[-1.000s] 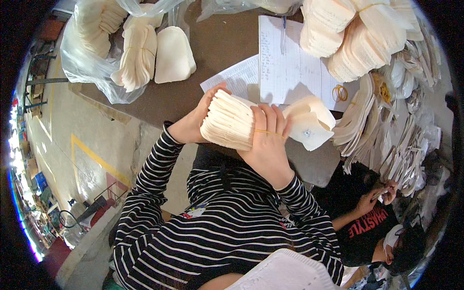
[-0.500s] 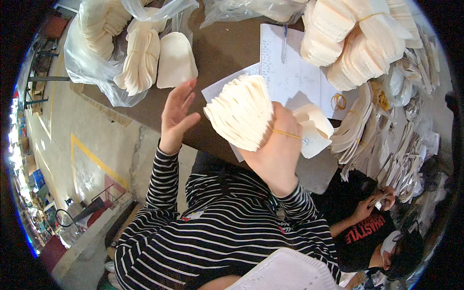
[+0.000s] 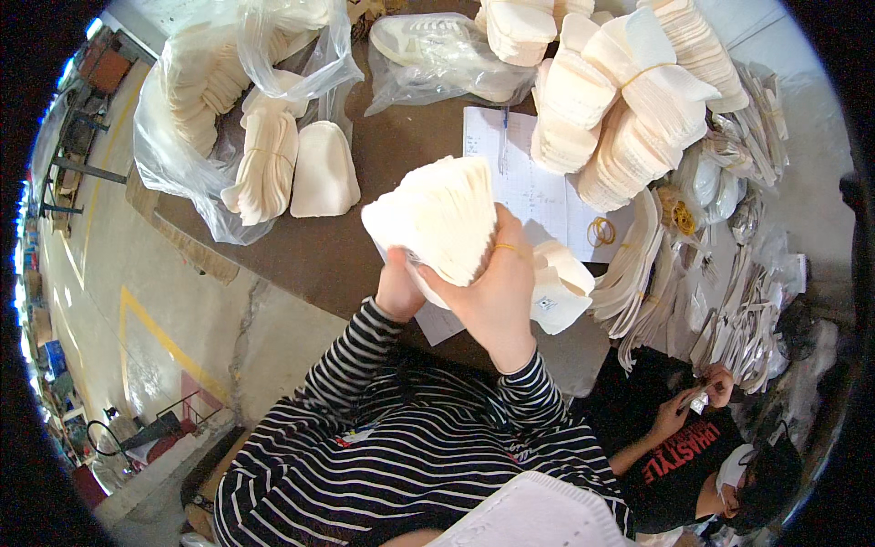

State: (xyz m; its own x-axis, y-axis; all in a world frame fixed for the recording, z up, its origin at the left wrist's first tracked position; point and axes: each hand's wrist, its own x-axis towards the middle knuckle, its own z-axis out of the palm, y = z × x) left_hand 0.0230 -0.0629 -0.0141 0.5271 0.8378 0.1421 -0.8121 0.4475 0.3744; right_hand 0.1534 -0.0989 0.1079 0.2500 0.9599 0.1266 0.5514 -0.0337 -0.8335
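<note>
A thick bundle of cream insoles [image 3: 433,219] is held up over the near side of the table, its layered edges fanned out. My right hand [image 3: 501,296] wraps round its right end, with a yellow rubber band [image 3: 508,247] at the fingers. At the near left side my left hand [image 3: 399,290] grips the same bundle; most of its fingers are hidden beneath. Just right of my right hand, loose curved insoles [image 3: 561,290] stick out, one bearing a small blue mark.
A clear plastic bag [image 3: 173,137] of insoles, a banded bundle [image 3: 266,169] and a flat insole stack [image 3: 325,171] lie left. Written paper [image 3: 529,173], rubber bands [image 3: 601,232], a bagged shoe [image 3: 428,46] and more insole bundles [image 3: 629,155] are beyond. A co-worker [image 3: 674,456] sits right.
My left hand has come from open beside the bundle to gripping its near left side. The bundle is now between both hands. The view has shifted, showing more of the table's far side.
</note>
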